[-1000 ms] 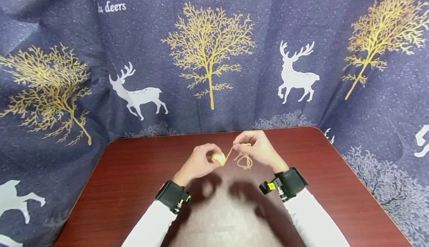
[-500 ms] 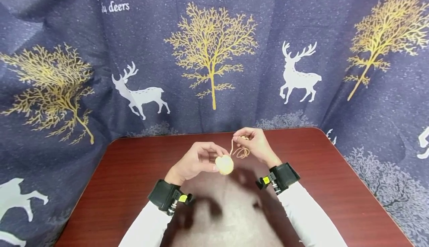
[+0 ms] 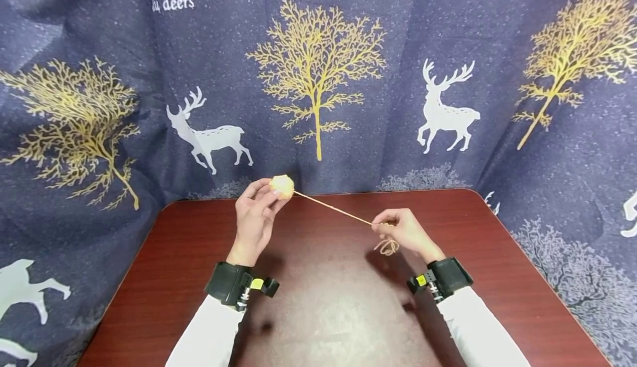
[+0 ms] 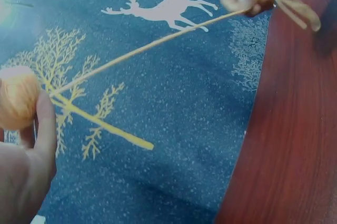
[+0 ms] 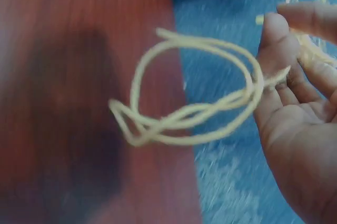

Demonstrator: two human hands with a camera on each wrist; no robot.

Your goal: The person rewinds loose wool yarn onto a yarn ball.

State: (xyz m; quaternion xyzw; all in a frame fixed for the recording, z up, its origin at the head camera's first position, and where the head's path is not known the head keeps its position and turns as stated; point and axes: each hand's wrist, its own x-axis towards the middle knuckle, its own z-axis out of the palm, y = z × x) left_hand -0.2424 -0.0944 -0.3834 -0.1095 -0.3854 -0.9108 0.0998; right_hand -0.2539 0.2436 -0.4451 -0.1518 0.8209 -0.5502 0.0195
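Note:
A small ball of pale yellow yarn is held up in the fingers of my left hand, above the far edge of the table. From it a taut strand of yarn runs down to my right hand, which pinches it between thumb and fingers. Loose loops of yarn hang beside the right palm, and they show below that hand in the head view. The left wrist view has the yarn ball at its left edge, with the fingers round it.
Both hands are over a reddish-brown wooden table. Behind and beside it hangs a dark blue cloth printed with white deer and golden trees. Each wrist wears a black camera band.
My left hand has carried the yarn ball up and to the left. My right hand has gone right and down, and the strand between them has lengthened and straightened.

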